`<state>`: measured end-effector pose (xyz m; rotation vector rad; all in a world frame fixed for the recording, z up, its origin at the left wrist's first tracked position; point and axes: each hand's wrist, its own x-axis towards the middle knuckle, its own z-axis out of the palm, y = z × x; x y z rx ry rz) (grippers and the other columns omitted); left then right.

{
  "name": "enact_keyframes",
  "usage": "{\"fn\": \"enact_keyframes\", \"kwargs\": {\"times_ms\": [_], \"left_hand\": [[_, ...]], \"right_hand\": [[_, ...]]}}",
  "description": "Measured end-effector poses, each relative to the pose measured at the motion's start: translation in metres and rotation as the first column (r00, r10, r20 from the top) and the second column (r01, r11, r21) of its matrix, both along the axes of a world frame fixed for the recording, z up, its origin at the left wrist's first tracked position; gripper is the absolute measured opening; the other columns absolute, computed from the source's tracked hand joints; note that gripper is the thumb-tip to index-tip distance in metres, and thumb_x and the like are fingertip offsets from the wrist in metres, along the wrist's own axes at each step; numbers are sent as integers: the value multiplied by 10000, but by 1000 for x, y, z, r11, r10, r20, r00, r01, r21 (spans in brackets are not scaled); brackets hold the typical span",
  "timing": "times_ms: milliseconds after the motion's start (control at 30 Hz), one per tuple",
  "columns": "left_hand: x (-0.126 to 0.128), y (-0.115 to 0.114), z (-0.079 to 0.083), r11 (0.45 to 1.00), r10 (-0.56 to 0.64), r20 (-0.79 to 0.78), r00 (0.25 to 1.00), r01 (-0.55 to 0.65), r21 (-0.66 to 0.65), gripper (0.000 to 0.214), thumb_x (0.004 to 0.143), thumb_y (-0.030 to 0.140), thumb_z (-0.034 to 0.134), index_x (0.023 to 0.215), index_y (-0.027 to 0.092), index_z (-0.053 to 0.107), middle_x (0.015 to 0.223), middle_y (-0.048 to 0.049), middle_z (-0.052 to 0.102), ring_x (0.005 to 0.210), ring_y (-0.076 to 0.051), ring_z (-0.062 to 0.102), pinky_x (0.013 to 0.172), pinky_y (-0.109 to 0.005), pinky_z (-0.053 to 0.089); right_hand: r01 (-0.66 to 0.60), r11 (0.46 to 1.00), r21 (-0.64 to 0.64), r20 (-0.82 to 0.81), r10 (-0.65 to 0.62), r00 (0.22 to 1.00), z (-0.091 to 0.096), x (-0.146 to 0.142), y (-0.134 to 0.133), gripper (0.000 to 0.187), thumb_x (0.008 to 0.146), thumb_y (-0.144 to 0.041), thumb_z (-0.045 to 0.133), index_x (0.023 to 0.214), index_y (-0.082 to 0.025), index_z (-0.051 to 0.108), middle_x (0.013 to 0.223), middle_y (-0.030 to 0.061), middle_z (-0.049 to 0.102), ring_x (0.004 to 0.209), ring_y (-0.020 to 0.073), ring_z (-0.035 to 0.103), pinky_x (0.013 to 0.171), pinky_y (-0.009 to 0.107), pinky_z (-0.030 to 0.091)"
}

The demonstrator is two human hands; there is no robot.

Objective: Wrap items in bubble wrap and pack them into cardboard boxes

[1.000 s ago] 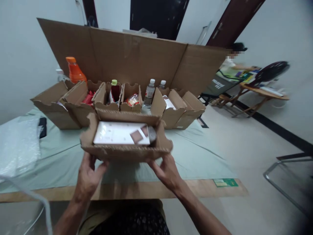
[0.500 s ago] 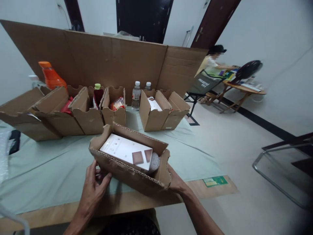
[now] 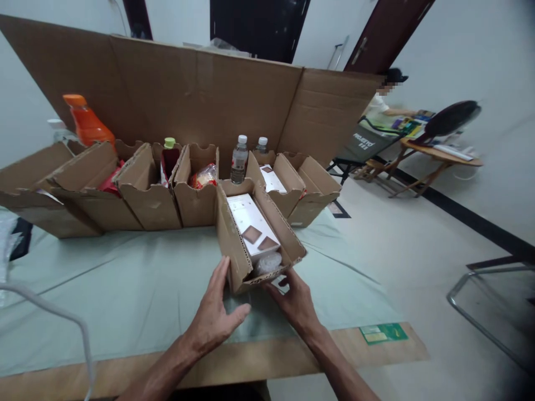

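Counter [image 3: 125, 284]: left hand [image 3: 215, 314] flat against box [image 3: 234, 245], fingers straight; right hand [image 3: 295, 303] grips its near end, fingers curled.

Left hand [image 3: 217, 317] flat against the near left side of the open cardboard box [image 3: 232, 245]. Right hand [image 3: 297, 303] grips its near end from below. White carton [image 3: 247, 214] inside. Far end just beside the row of boxes [image 3: 146, 203] on the green-covered bench [image 3: 125, 278].

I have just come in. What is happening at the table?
A person handles an open cardboard tray with both hands: the left hand lies flat against its left wall, the right hand grips its near end. A white box lies inside. The tray points into a gap in the row of trays.
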<state>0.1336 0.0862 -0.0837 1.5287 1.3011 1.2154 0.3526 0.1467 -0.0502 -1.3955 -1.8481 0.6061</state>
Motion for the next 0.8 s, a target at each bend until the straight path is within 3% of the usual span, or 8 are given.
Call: {"fn": "enact_keyframes", "kwargs": {"times_ms": [167, 267, 367, 467, 567, 667, 733, 800], "left_hand": [[-1, 5, -4, 999, 40, -6, 999, -40, 37, 802, 882, 229, 613, 1612, 317, 293, 1663, -118, 362, 1542, -350, 331, 1213, -609, 360], [-2, 10, -1, 999, 36, 29, 999, -37, 22, 742, 901, 240, 593, 1596, 302, 337, 1650, -117, 388, 1524, -327, 369, 1173, -552, 434], [-10, 30, 9, 997, 77, 48, 996, -78, 16, 685, 892, 281, 604, 1551, 269, 417, 1592, -125, 472, 1447, -303, 480, 1093, -477, 512], [-26, 62, 23, 966, 258, -32, 966, -259, -28, 605, 843, 330, 633, 1428, 201, 554, 1351, -145, 651, 1122, -270, 684, 925, -438, 581], [-41, 82, 32, 916, 394, -82, 916, -399, -54, 609, 813, 382, 672, 1364, 138, 580, 1056, -114, 702, 840, -229, 686, 833, -452, 577], [-42, 82, 31, 921, 384, -40, 922, -386, -57, 660, 812, 408, 685, 1400, 149, 532, 1083, -109, 689, 886, -221, 690, 809, -405, 579], [-35, 82, 28, 936, 348, 4, 937, -347, -61, 692, 817, 386, 678, 1442, 163, 481, 1208, -139, 664, 967, -223, 697, 812, -381, 586], [-27, 90, 24, 947, 318, 46, 947, -315, -66, 735, 820, 349, 666, 1487, 167, 419, 1284, -161, 638, 1049, -235, 692, 864, -394, 588]], "right_hand": [[7, 995, 100, 91, -16, 996, -6, 3, -7, 206, 885, -412, 631, 1013, -252, 623, 863, 55, 747, 707, 258, 708, 641, 372, 577], [7, 992, 129, 135, -25, 991, -8, 1, -1, 198, 887, -394, 633, 1016, -243, 621, 873, 63, 750, 751, 272, 728, 647, 367, 569], [7, 994, 113, 204, -30, 979, 0, -9, 16, 204, 878, -357, 660, 1027, -222, 632, 890, 70, 757, 798, 270, 740, 681, 351, 559], [13, 997, 75, 282, -34, 959, 14, -20, 37, 246, 901, -310, 649, 1115, -189, 654, 935, 82, 775, 853, 265, 746, 741, 349, 551], [17, 997, 69, 312, -38, 949, 21, -26, 43, 218, 958, -306, 605, 1117, -180, 683, 908, 80, 777, 853, 248, 741, 786, 352, 548], [-167, 985, 53, 310, 143, 940, 20, -35, 38, 218, 966, -301, 611, 1142, -207, 700, 1047, 91, 773, 985, 243, 728, 892, 369, 559], [-296, 955, 19, 321, 274, 907, 19, -46, 41, 373, 931, -286, 658, 1298, -219, 649, 1280, 119, 709, 1181, 269, 668, 999, 415, 543], [-334, 942, -21, 335, 322, 886, 18, -59, 54, 541, 907, -272, 680, 1431, -217, 559, 1424, 143, 622, 1304, 292, 593, 1076, 468, 508]]}}
